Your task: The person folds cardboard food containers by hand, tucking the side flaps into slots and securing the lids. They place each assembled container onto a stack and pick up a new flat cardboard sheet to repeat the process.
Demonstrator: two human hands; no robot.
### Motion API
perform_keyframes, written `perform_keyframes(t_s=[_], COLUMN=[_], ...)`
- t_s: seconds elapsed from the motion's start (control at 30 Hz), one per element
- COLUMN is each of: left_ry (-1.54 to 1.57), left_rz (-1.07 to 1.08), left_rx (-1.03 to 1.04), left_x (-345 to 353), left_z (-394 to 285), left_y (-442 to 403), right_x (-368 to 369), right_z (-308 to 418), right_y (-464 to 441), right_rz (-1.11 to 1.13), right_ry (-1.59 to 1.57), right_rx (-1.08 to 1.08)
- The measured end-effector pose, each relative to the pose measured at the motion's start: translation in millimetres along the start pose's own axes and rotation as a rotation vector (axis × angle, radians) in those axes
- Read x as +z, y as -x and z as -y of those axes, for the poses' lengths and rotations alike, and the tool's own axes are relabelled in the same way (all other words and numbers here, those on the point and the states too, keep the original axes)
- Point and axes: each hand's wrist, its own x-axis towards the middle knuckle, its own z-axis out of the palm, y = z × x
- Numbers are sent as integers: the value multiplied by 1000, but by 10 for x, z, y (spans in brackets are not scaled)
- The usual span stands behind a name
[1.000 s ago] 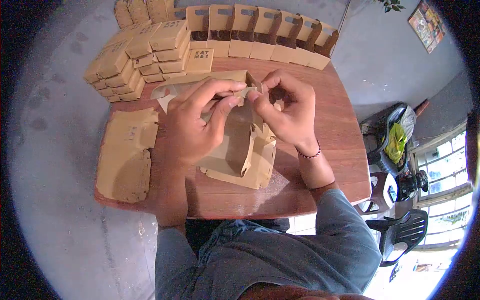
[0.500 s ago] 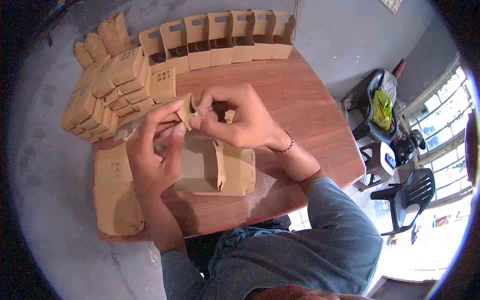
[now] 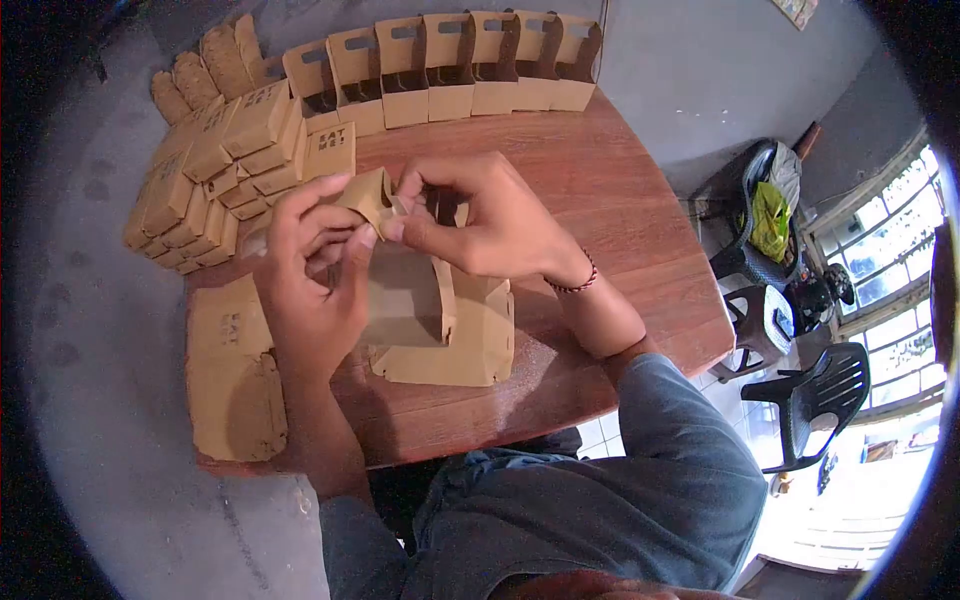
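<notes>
In the head view, my left hand (image 3: 312,275) is closed on the left edge of a partly folded brown cardboard box (image 3: 368,192), held up off the table. My right hand (image 3: 485,215) pinches a small flap at the box's corner, with thumb and fingertips bent round it. The box's grey inner face shows below my hands, and its far side is partly hidden by my fingers. Beneath it a flat cardboard blank (image 3: 440,368) lies on the wooden table (image 3: 590,240). Further flat blanks (image 3: 232,390) printed "EAT" lie by my left forearm.
Stacked closed boxes (image 3: 205,160) marked "EAT ME!" stand at the back left. A row of cardboard carriers with handle holes (image 3: 402,75) lines the back edge. Beyond the table's right side are a black plastic chair (image 3: 820,400), a stool (image 3: 760,315) and another chair holding bags (image 3: 768,220).
The box has tilted a little, and more of its brown flap shows between my hands. My right hand has shifted slightly upward, still pinching the corner.
</notes>
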Motion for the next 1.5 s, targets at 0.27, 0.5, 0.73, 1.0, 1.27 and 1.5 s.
perform_keyframes(t_s=[0.27,0.5,0.73,1.0,1.27,1.5], left_ry=[-57,-102,-203,-233,120,290], left_rz=[-67,-77,-106,-184,-53,22], left_rx=[-97,-191,-201,79,308,202], left_x=[124,110,33,-151,-562,-180], left_z=[-119,-98,-31,-89,132,246], left_y=[2,-27,-65,-7,-117,-221], right_x=[159,238,345,-33,-622,-340], right_z=[-56,-73,-255,-108,-482,-229], right_y=[-61,-69,-103,-130,-169,-162], right_rz=[-90,-87,-198,-380,-786,-838], right_ry=[60,1,-163,-140,-602,-575], right_rx=[-5,60,-21,-2,-61,-59])
